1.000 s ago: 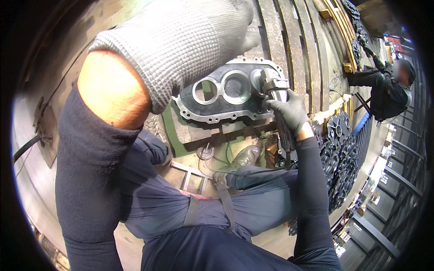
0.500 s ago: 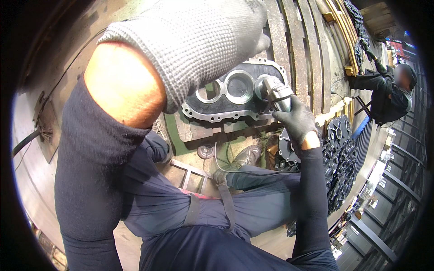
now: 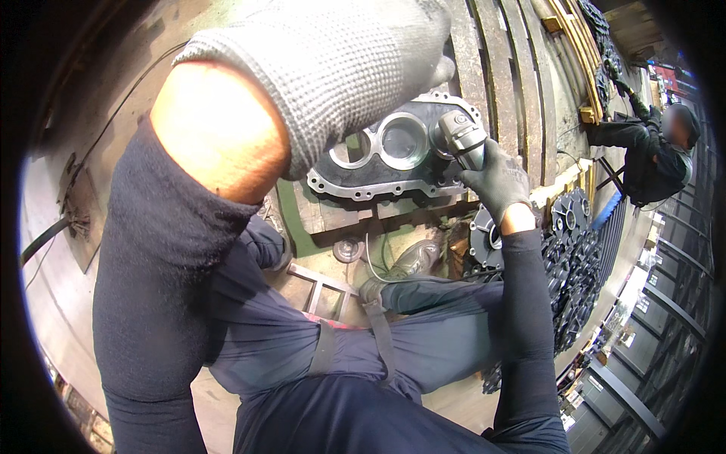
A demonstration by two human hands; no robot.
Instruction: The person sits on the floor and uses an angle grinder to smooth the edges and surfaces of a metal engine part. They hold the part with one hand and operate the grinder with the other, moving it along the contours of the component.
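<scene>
A dark metal housing cover (image 3: 363,178) with a bright machined flange and round bores lies flat ahead of me on wooden slats. My right hand (image 3: 499,181), in a grey glove, is closed around the body of an angle grinder (image 3: 463,138). The grinder's head is over the right end of the cover, by its right bore; its disc is hidden beneath the head. My left hand (image 3: 340,68), in a knitted grey glove, is raised very near the camera and covers the cover's far left part. Its fingers are mostly out of sight, so their grip does not show.
A wooden pallet (image 3: 529,98) supports the cover. Dark cast parts (image 3: 567,280) are piled at the right. On the floor near my feet are a round disc (image 3: 349,250), a metal frame (image 3: 321,291) and a thin cable (image 3: 370,253). Another person (image 3: 658,155) sits far right.
My right hand and the grinder have shifted slightly away from me, and the grinder's head has turned a little. My left forearm has moved slightly to the right.
</scene>
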